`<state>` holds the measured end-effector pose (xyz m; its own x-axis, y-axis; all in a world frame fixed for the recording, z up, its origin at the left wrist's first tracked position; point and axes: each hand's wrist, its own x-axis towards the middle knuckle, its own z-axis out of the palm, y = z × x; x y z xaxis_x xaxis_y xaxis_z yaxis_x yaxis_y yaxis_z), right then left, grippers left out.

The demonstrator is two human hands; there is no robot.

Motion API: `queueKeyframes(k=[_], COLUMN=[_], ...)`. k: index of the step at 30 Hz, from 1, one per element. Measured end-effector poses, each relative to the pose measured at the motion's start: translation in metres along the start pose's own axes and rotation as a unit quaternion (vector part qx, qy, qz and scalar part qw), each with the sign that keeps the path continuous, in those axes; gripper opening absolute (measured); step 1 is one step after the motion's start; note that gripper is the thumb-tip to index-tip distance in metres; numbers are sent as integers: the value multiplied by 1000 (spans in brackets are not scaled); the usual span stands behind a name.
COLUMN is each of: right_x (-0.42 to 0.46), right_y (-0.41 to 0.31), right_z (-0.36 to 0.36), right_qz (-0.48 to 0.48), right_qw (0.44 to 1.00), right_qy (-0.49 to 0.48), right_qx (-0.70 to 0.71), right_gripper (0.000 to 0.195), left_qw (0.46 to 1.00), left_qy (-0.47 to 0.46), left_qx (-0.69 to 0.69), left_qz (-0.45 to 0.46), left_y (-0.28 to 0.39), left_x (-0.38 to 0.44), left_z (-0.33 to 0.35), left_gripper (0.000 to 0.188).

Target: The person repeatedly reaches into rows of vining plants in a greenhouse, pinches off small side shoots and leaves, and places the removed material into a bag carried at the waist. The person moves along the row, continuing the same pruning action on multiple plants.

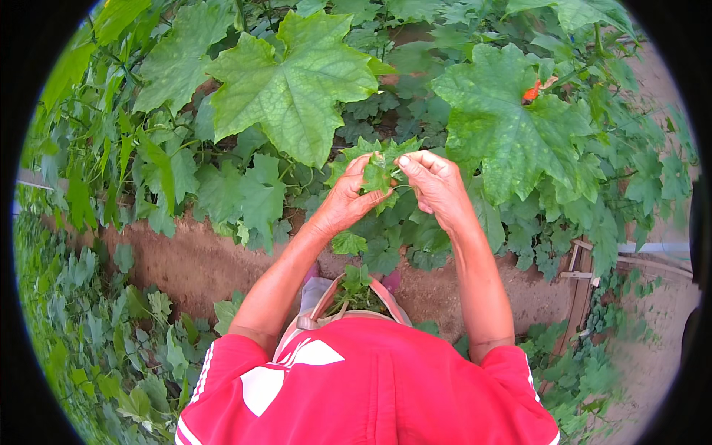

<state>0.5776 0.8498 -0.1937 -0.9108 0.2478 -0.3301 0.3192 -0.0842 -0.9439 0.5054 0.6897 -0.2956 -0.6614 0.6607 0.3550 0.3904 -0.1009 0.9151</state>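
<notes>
My left hand [355, 192] is curled around the tip of a leafy vine shoot [378, 175], thumb on the near side. Close beside it, my right hand [436, 181] pinches a thin stem or tendril of the same shoot between thumb and forefinger. Young lobed leaves stick out past the fingers, and the exact pinch point is partly hidden. Below my hands, at my waist, hangs an open cloth pouch [384, 295] with picked green leaves and stems [353, 289] in it.
Broad leaves [295, 83] and another large leaf [512, 122] overhang the vines ahead. An orange thing [532, 92] shows among them. A bare soil path [183, 267] crosses beneath me, with wooden stakes [581, 278] at the right. More vines [111, 345] grow behind at left.
</notes>
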Motion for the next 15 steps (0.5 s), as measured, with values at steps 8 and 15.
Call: queueKeyframes(k=[8,15], right_x=[-6,-7], right_y=[15,28], right_z=[5,10], right_qz=[-30,-217], right_qw=[997,963], right_qy=[-40,23], right_qx=[-59,-161], right_gripper=[23,34], left_qw=[983,982], left_qy=[-21,-23], left_qx=[-78,-124], left_qz=[-163,-142], left_y=[14,11], left_x=[-9,-18], left_z=[-16,-8], left_gripper=[22,25])
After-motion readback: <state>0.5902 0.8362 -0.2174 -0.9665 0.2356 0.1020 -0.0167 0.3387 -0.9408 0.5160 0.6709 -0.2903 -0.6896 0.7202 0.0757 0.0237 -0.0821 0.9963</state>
